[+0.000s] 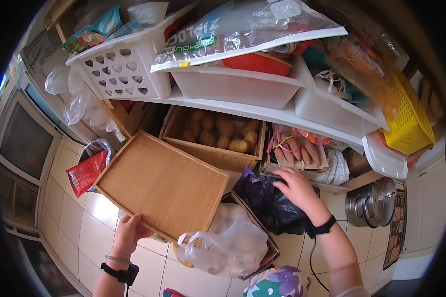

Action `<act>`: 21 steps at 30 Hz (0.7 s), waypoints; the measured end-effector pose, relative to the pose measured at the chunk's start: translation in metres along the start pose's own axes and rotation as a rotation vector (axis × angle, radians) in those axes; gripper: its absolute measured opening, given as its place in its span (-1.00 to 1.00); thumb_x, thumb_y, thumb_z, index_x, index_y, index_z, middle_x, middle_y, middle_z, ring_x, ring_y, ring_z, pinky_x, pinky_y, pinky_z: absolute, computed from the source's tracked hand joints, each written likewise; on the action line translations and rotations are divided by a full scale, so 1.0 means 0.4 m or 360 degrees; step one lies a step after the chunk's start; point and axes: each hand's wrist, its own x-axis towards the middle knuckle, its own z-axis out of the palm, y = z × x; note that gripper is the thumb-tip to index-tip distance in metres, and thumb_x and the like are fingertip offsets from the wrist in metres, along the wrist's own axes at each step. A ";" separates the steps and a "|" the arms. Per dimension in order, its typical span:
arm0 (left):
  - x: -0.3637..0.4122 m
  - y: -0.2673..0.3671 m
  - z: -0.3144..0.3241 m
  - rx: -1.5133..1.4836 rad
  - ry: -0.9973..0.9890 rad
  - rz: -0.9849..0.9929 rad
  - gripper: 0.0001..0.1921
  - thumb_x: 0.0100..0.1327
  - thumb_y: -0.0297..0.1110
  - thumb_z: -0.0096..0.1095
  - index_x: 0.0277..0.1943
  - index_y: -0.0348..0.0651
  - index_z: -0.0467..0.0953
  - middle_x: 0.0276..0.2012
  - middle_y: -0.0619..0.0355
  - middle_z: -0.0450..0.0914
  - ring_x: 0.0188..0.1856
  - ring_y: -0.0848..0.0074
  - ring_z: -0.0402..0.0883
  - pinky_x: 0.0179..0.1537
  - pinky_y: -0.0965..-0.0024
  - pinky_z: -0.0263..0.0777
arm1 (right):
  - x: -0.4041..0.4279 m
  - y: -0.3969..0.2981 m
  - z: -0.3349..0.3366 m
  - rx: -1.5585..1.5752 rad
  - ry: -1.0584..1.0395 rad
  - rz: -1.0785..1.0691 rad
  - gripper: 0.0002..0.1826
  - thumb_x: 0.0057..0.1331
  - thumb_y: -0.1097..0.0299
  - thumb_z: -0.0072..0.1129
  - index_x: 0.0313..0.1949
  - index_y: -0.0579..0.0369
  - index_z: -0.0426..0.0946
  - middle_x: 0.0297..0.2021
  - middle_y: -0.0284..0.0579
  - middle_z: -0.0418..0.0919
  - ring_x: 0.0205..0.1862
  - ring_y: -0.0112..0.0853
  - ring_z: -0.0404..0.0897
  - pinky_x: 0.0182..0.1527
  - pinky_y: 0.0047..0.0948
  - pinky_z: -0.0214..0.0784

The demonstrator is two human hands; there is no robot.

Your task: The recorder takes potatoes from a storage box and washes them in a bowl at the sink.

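My left hand (pixel 131 232) grips the near edge of a flat wooden lid (pixel 163 183) with a raised rim, held tilted above the floor. My right hand (pixel 297 189) is held out with fingers apart and nothing in it, above a black plastic bag (pixel 278 208). Beyond the lid, a wooden box (pixel 215 156) of potatoes (pixel 223 126) stands uncovered on the lower shelf. Right of that box lie several sweet potatoes (pixel 293 148) on paper, beside a pink ribbon. A white plastic bag (pixel 230 245) with knotted handles sits below the lid, its contents blurred by the plastic.
Overhead, a white shelf (pixel 223 105) carries a heart-patterned basket (pixel 115 74), translucent bins (pixel 238 87) and a yellow basket (pixel 409 118). A bin (pixel 94 146) with a red packet (pixel 89 172) stands left. Steel pots (pixel 369 204) stand on the tiled floor at right.
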 end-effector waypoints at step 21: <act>0.035 -0.077 -0.020 -0.0164 0.0068 -0.0195 -0.73 0.41 -0.27 -0.01 -0.06 -0.35 0.37 -0.40 -0.02 0.62 -0.48 0.38 0.67 -0.42 0.45 0.60 | 0.906 0.006 0.634 -0.0430 -0.1070 0.0001 -0.66 0.18 0.42 0.07 -0.04 0.16 0.55 -0.03 0.07 0.58 -0.02 -0.06 0.57 -0.02 -0.20 0.41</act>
